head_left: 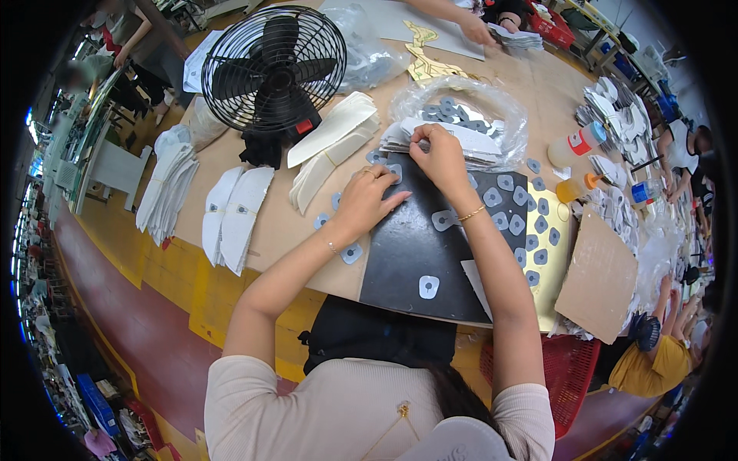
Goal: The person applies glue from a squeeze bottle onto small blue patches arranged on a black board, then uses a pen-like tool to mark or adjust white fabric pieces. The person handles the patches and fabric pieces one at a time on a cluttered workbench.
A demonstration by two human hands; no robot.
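My left hand [363, 201] rests on the black board [411, 246], its thumb held away from the fingers. Those fingertips touch or lie right beside a small grey patch [394, 174] with a dark centre. My right hand [441, 160] is closed in a pinch over the near edge of a stack of white cut pieces [480, 144]; what lies between the fingertips is too small to make out. On the board are a loose grey patch [429, 287] near the front and another patch [443, 220] near my right wrist. Several more patches [505, 182] cover the right side.
A black fan [277, 73] stands at the back left, near bundled white pieces [238, 211]. Behind the stack lies a clear plastic bag [507, 115]. Bottles [576, 144], a gold sheet [547, 265] and cardboard [598, 273] occupy the right. A co-worker's hand [478, 32] is across the table.
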